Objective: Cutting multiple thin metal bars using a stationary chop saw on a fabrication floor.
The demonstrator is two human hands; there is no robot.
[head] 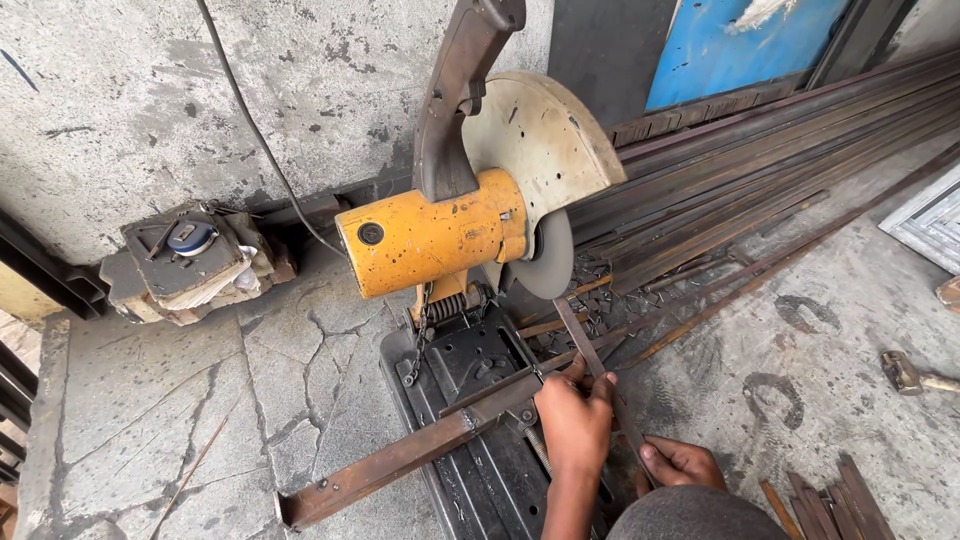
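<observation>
A chop saw stands on the concrete floor with a yellow motor housing (430, 240), a grey cutting disc (548, 262) and a black base (480, 400); its head is raised. A thin flat metal strip (578, 335) runs from under the disc toward me. My left hand (575, 415) grips this strip on the base, by the vise. Near the strip's end, my right hand (682, 463) holds it, just above my knee (690, 515).
A rusty angle bar (390, 462) lies across the base, reaching left. Long steel bars (760, 150) are stacked along the wall at right. A hammer (908, 373), short cut pieces (825, 500), a cluttered box (190, 262) and a cable (255, 130) lie around.
</observation>
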